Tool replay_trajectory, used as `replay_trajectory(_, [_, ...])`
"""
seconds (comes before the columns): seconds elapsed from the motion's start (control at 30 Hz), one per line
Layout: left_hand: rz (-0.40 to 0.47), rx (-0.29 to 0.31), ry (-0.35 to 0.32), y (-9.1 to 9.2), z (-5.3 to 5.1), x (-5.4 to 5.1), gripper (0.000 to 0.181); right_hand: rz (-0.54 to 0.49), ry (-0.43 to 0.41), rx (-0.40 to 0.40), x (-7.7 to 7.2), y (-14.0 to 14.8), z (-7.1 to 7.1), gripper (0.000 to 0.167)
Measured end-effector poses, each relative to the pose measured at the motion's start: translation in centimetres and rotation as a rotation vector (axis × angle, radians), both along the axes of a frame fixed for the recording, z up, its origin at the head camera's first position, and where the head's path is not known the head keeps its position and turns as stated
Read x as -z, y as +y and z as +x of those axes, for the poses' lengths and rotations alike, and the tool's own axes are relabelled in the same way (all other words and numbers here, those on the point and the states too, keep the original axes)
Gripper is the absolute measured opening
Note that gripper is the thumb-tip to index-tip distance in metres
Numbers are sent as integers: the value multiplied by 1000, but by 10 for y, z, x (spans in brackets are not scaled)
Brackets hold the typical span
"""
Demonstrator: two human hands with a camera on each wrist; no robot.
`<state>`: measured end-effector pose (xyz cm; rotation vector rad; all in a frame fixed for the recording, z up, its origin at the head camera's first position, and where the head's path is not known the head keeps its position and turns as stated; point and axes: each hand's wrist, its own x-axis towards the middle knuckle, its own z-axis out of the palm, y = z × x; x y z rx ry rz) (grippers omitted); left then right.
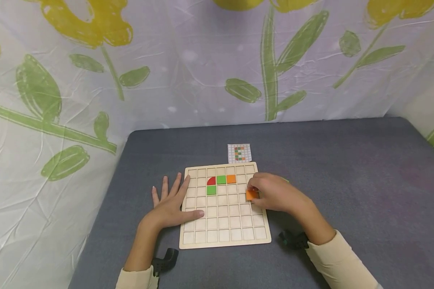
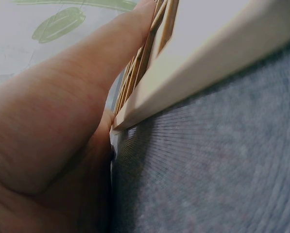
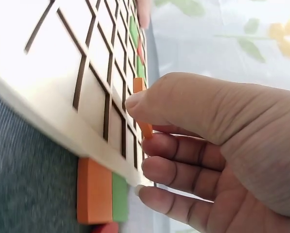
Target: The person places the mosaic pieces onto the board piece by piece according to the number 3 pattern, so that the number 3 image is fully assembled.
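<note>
Our tally: one board, one pattern card, one surface.
On the board we count one red quarter-round tile, two green square tiles and one orange square tile, so four laid; plus one held orange tile. Beside the board, right wrist view, we get at least one orange piece, one green piece and one red piece, partly cut off; full count there we can't tell. Two hands: one left grip, one right grip. Two cream sleeves, two black wrist devices.
</note>
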<state>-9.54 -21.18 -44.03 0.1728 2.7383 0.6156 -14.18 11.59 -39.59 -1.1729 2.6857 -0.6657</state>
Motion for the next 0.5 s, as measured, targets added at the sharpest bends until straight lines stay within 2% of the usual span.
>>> replay_trajectory(0.5, [4, -4, 7, 0, 0, -1, 122, -21, 0, -49, 6, -22, -1, 13])
